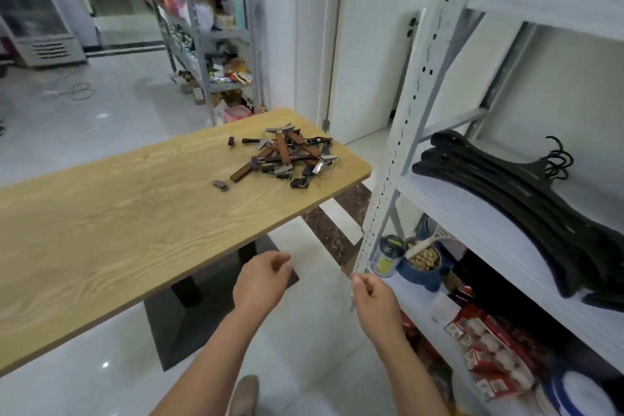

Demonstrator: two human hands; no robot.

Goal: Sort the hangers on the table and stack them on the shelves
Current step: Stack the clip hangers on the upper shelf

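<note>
A tangled pile of clip hangers (285,157), brown wooden and black bars with metal clips, lies near the far right corner of the wooden table (118,213). A stack of black coat hangers (526,199) rests on the white shelf (466,223) at the right, hooks pointing to the back. My left hand (261,282) hangs below the table's near edge, fingers loosely curled, holding nothing. My right hand (373,297) is beside the shelf's front upright, fingers curled in, nothing in it. Both hands are well short of the pile.
The perforated grey shelf post (391,159) stands between table and shelf. Lower shelves hold a blue tub of nuts (422,263), a can and red packets (489,348). The black table pedestal (189,307) stands on the tiled floor. A stocked rack (209,30) is at the back.
</note>
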